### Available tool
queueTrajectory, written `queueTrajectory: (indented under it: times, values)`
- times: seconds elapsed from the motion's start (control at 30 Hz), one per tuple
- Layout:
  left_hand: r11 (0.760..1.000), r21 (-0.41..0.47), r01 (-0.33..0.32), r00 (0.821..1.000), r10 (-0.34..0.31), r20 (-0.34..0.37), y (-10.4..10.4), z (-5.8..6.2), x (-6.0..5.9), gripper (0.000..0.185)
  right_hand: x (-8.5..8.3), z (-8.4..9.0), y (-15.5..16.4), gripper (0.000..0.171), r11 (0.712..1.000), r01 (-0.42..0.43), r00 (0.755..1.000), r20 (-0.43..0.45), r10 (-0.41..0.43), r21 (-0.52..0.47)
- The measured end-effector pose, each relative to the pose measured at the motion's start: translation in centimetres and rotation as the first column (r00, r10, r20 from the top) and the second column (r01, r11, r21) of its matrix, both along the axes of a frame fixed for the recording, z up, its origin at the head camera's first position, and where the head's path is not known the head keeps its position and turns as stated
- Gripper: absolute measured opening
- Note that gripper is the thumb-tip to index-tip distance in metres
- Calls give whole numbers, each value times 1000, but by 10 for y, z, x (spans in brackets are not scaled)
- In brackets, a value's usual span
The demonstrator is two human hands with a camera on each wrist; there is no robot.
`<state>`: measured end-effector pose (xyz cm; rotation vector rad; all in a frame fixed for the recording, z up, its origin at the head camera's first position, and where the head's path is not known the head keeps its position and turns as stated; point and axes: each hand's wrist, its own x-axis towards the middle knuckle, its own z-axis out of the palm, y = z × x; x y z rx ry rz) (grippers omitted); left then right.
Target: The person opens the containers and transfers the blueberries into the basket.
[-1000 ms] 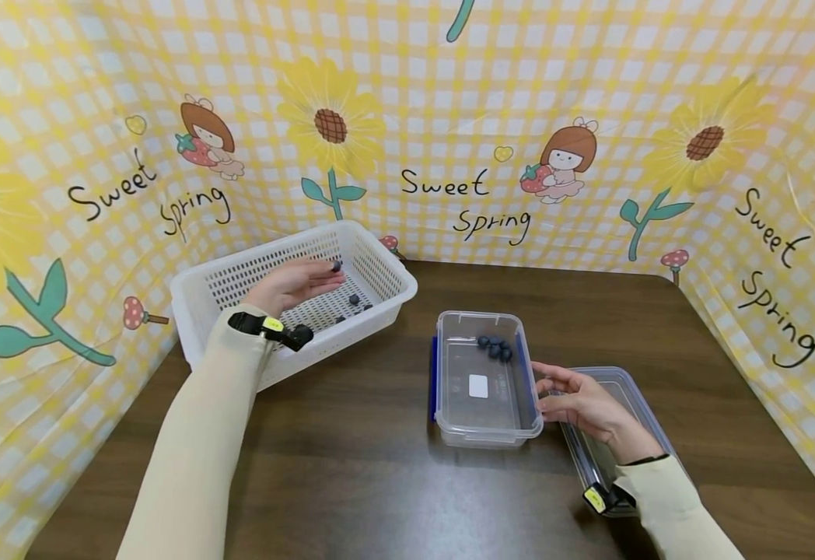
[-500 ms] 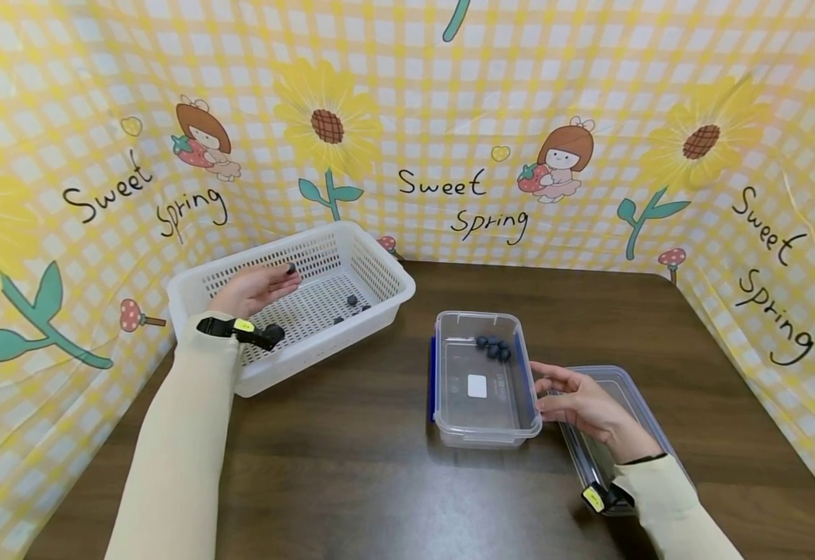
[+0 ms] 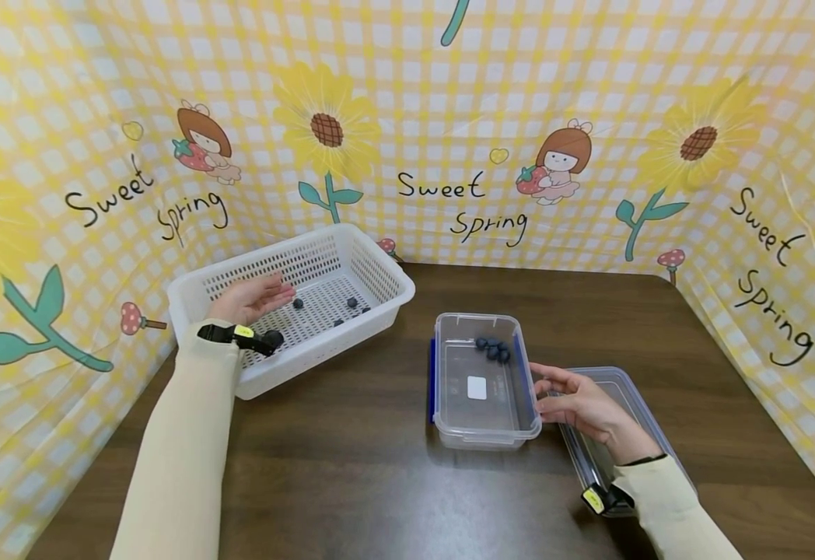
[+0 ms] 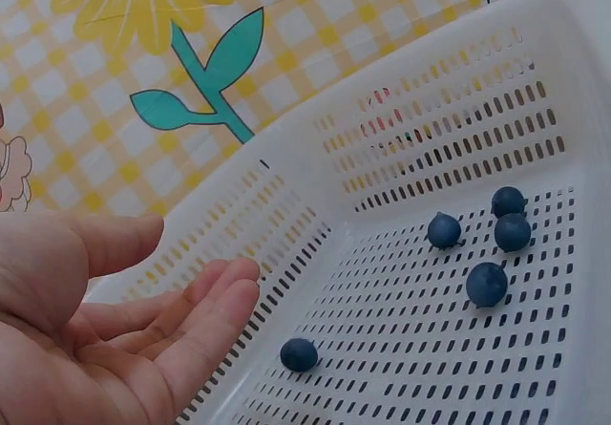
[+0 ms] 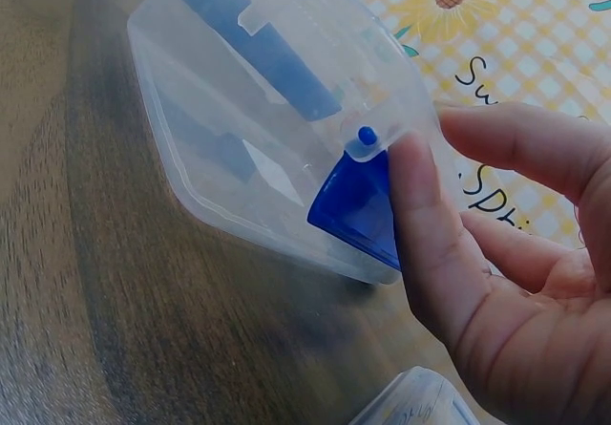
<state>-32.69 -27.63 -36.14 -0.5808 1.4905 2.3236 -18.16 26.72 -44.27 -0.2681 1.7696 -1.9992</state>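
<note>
My left hand (image 3: 253, 299) hovers inside the white perforated basket (image 3: 330, 358), palm turned up and nothing in its fingers. One blueberry (image 4: 299, 354) lies on the basket floor just beyond the fingertips. Several more blueberries (image 4: 487, 284) sit farther along the floor. On the right, my right hand (image 3: 585, 408) touches the side of a clear plastic food container (image 3: 487, 432); its thumb rests against the blue latch (image 5: 353, 210) there. A cluster of blueberries (image 3: 494, 351) lies in the container's far right part, beside a white label.
A clear plastic piece with a bluish rim, like a lid (image 3: 627, 397), lies on the table partly under the right hand and wrist. Brown wooden table (image 3: 351, 482) extends between basket and container. A yellow checked cloth (image 3: 435, 117) hangs along the back and sides.
My left hand has drawn left within the basket and let go of the blueberry it pinched, which is now on the basket floor. The right hand and container have stayed put.
</note>
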Motion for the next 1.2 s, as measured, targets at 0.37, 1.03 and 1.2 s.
queueTrajectory:
  times: [0.37,1.03,1.2]
  values:
    - [993,-26,114,988,-116,-106,18,3,4,56,1,1,-1,76,1000,-1,1000,-11,1,1]
    - [909,-209,361,904,-396,-159,130,25,2,48,2,5,-1,77,1000,-4,1000,-8,4,5]
    - [873,-230,431,862,-474,-181,160,24,10,44,0,2,0,78,1000,-7,1000,-4,7,6]
